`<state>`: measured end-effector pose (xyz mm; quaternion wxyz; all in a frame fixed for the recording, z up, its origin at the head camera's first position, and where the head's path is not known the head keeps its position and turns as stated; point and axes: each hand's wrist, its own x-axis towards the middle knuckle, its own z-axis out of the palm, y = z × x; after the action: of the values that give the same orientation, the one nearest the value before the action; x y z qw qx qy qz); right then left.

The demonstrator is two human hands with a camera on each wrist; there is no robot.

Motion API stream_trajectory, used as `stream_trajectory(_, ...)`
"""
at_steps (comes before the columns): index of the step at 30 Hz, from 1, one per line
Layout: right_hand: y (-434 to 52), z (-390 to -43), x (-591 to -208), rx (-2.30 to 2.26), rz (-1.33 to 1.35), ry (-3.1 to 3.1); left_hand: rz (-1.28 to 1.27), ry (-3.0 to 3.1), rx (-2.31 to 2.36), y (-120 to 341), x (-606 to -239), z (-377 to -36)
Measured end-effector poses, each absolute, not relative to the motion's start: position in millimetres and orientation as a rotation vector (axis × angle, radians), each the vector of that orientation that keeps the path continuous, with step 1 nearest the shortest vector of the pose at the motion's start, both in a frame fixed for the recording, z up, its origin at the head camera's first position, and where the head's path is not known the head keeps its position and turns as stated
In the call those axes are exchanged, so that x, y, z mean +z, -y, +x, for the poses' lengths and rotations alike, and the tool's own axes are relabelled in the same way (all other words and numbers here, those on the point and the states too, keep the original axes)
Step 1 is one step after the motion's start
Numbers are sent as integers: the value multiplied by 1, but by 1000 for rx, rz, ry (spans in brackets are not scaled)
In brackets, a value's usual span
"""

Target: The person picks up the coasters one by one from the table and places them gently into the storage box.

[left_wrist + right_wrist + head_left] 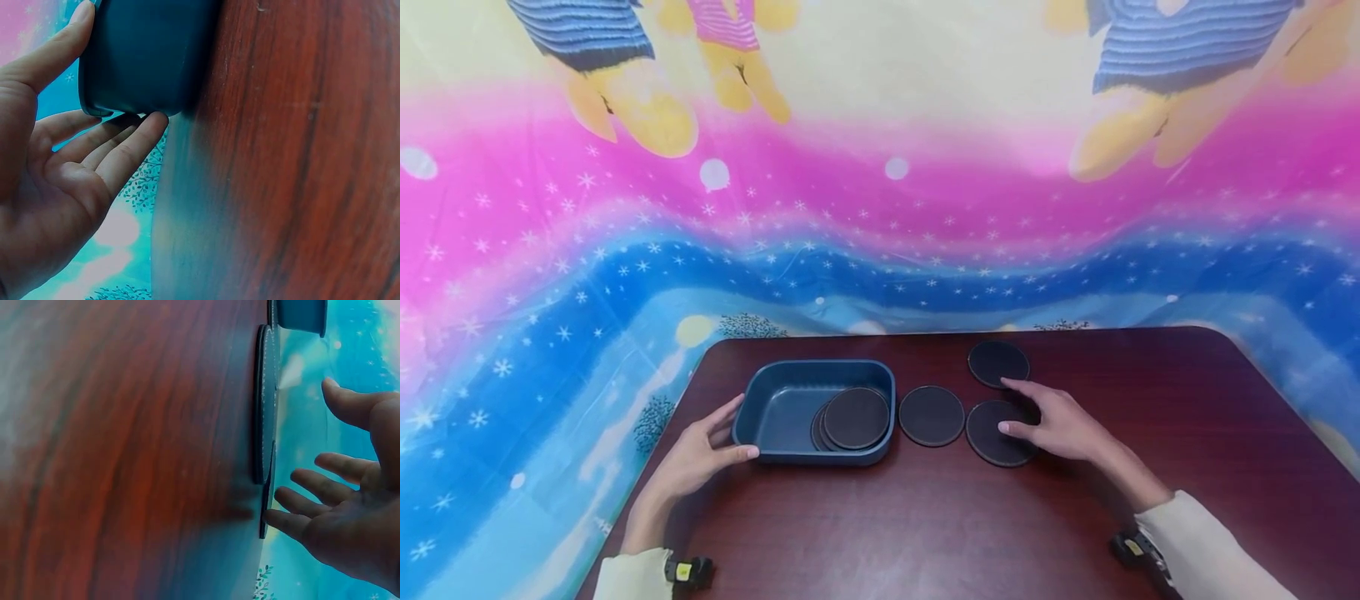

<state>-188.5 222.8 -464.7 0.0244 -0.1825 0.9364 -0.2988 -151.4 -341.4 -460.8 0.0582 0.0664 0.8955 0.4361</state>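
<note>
On the dark wooden worktop (925,517) I have my left hand (700,454) against the near left corner of the blue tray (775,404), thumb on the rim and fingers (134,147) straight along its outer wall, not curled round it; I judge that bracing keeps the tray from sliding. Inside the tray, towards its right end, lie stacked coasters (850,418). Just right of the tray, three more dark round coasters lie flat and apart: a middle coaster (932,415), a far coaster (997,363), and a near coaster (992,437). My right hand (1056,425) rests spread over the near coaster, fingers (294,523) relaxed and open, fingertips at its edge, gripping nothing yet.
</note>
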Motion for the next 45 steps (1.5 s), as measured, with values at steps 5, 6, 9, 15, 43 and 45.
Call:
stream_trajectory(5,-222,-189,-468,-842,-615,-2890,209,-2705,1331,341,-460,-151)
stream_trajectory(6,-222,-189,-469,-826,-620,-2882,206,-2703,1337,340,-460,-151)
stream_trajectory(9,-221,-188,-470,-796,-610,-2854,212,-2696,1339,340,-460,-151)
stream_trajectory(15,-218,-189,-470,-790,-591,-2827,185,-2704,1342,342,-462,-151)
stream_trajectory(43,-241,-190,-445,-1053,-566,-2808,197,-2709,1348,342,-463,-150)
stream_trajectory(45,-244,-189,-444,-1100,-539,-2771,196,-2708,1352,342,-462,-150)
